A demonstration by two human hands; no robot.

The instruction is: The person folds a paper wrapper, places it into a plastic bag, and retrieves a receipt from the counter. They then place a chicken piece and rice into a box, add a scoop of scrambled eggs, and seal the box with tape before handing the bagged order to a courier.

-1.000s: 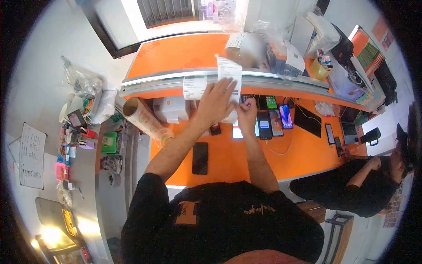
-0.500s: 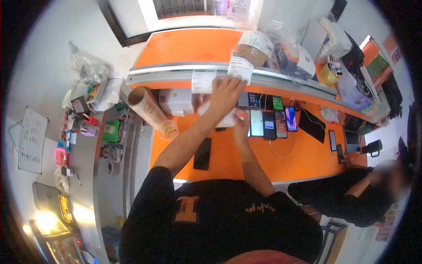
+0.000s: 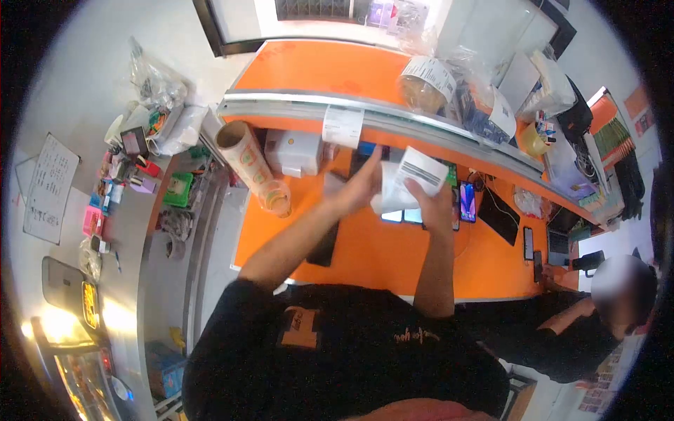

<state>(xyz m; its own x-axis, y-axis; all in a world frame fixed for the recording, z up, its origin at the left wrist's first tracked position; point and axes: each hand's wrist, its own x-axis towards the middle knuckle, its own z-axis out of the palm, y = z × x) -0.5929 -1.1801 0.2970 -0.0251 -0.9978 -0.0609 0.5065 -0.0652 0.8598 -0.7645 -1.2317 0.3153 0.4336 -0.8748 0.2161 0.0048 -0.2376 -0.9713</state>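
Observation:
In the head view, my right hand (image 3: 431, 199) grips a printed white paper label (image 3: 423, 168) above the orange desk, the thumb lying across it. A plain white packet (image 3: 388, 189) is under and beside the label, close to the same hand. To its left, my left hand (image 3: 357, 184) is open, fingers stretched out towards the packet's edge and slightly blurred. Another printed label (image 3: 342, 126) hangs from the shelf's front edge. Several lit phones (image 3: 467, 201) lie on the desk behind and beside the right hand. A dark phone (image 3: 322, 251) lies partly hidden below my left forearm.
A white label printer (image 3: 293, 152) and a tall paper roll (image 3: 242, 156) stand at the left of the desk (image 3: 372, 259). Wrapped parcels (image 3: 423, 92) sit on the raised shelf. A tablet (image 3: 500, 215) lies right. A person in black (image 3: 562, 337) sits at the right.
My left hand has come down from the shelf edge, where one of two hanging labels is gone. That label is now in my right hand, which has moved right and up. The view has shifted slightly.

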